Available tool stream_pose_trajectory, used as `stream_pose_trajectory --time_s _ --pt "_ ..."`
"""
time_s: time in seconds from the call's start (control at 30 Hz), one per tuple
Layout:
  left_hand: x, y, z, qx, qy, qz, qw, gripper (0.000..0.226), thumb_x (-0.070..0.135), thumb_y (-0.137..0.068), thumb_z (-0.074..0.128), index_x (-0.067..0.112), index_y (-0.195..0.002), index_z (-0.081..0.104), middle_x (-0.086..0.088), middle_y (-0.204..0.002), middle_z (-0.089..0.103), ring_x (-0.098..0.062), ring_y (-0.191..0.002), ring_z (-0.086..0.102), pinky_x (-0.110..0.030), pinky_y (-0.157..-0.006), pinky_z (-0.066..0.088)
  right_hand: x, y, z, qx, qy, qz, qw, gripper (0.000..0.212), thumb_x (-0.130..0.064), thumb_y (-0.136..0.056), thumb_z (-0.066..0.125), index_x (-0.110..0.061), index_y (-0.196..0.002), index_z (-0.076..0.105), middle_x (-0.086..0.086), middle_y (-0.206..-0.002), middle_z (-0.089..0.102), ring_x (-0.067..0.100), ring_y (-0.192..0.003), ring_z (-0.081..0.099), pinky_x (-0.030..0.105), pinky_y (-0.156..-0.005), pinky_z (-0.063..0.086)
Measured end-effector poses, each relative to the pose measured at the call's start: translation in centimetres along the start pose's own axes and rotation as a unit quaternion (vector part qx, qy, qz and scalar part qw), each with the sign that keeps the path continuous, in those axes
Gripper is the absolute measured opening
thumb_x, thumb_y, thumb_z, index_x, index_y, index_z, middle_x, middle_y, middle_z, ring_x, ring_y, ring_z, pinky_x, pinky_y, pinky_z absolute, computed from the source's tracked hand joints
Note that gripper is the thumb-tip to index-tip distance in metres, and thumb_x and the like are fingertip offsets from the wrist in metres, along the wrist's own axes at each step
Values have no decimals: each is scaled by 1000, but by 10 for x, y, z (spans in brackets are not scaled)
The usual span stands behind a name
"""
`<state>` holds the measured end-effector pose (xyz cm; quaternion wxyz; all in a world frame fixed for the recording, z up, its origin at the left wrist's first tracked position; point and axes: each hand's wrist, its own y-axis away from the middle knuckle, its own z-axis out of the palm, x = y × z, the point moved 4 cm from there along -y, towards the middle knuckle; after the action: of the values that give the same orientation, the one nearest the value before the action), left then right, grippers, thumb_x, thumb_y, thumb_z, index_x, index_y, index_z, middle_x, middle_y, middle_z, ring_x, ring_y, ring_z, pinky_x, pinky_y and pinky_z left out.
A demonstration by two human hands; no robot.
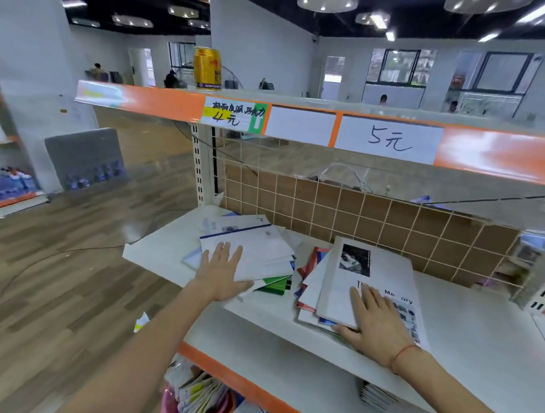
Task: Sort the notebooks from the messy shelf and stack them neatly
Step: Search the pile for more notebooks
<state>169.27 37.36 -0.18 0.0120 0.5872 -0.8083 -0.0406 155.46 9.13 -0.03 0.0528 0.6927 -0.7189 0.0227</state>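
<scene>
Two loose piles of notebooks lie on the white shelf point(466, 330). The left pile point(262, 250) has a white notebook with a blue stripe on top and a green one point(276, 285) sticking out below. My left hand point(222, 271) rests flat on its near edge, fingers spread. The right pile point(375, 275) is topped by a grey notebook with a black photo and printed words, over red, blue and white covers point(309, 268). Flat on that grey cover's near corner lies my right hand point(375, 325), thumb at the edge.
A wire grid with a brown backing point(390, 219) closes the shelf's rear. The upper shelf rail point(332, 127) carries price labels, and a gold can point(207, 68) stands on it. Below, a pink basket point(198, 401) holds packets. Wooden floor lies to the left.
</scene>
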Motion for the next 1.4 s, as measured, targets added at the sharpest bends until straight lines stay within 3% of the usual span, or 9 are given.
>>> stream_pose_trajectory --time_s 0.1,0.23,0.33,0.47,0.7,0.8,1.13,1.27,1.4 --pt "-3 -3 7 -5 18 4 1000 83 64 -92 31 19 -152 -5 -10 -159 1 -24 -146 1 -49 -115 3 -1 -1 -1 6 -4 13 1000 144 -81 -32 -41 -13 -151 4 14 -157 8 27 -145 6 40 -117 7" --pt "-3 6 -1 105 -7 53 993 70 48 -97 40 16 -151 11 -4 -146 37 -19 -133 33 -38 -111 19 -2 -2 4 21 -13 16 1000 141 -84 -40 -36 -11 -150 13 16 -156 14 29 -145 10 41 -116 10" --pt "-2 6 -6 131 -26 98 986 51 37 -98 42 14 -143 34 -5 -128 56 -22 -116 51 -30 -97 35 -2 0 2 23 -10 21 999 140 -83 -38 -38 -14 -151 7 13 -157 9 26 -145 7 39 -117 7" --pt "2 3 -22 200 47 96 974 30 20 -102 34 11 -124 52 -13 -105 67 -30 -95 62 -37 -78 50 -4 2 0 16 -8 27 999 142 -82 -33 -40 -16 -151 1 10 -158 5 23 -146 4 37 -117 4" --pt "-5 10 -76 362 401 9 841 26 13 -101 41 -3 -94 60 -17 -75 57 -25 -70 49 -30 -62 29 -4 2 3 15 -14 35 999 139 -83 -34 -40 -18 -151 -2 8 -159 -1 22 -146 -1 36 -117 1" --pt "-10 8 -93 351 461 0 815 27 11 -101 39 -2 -110 61 -15 -86 61 -21 -78 51 -25 -61 28 -4 3 3 11 -23 36 999 138 -84 -36 -38 -18 -151 -1 9 -158 0 23 -146 -1 37 -117 0" --pt "-32 -56 -116 161 166 72 970 30 12 -100 39 5 -123 56 -15 -121 58 -31 -115 50 -31 -85 36 -6 3 2 7 -25 39 999 137 -84 -35 -39 -18 -151 -4 8 -159 -2 22 -146 -3 35 -116 -3" --pt "-18 -63 -90 158 -98 -19 982 34 15 -92 47 15 -125 49 -12 -128 47 -30 -123 41 -42 -99 33 -5 3 4 4 -31 41 999 136 -84 -35 -38 -19 -150 -7 7 -158 -6 20 -146 -6 32 -114 -7" --pt "22 -60 -36 99 -82 47 991 34 20 -94 42 12 -127 46 -13 -132 44 -30 -121 40 -42 -98 34 -4 2 5 2 -30 43 999 134 -84 -36 -37 -20 -150 -8 6 -158 -7 21 -146 -6 34 -115 -6"
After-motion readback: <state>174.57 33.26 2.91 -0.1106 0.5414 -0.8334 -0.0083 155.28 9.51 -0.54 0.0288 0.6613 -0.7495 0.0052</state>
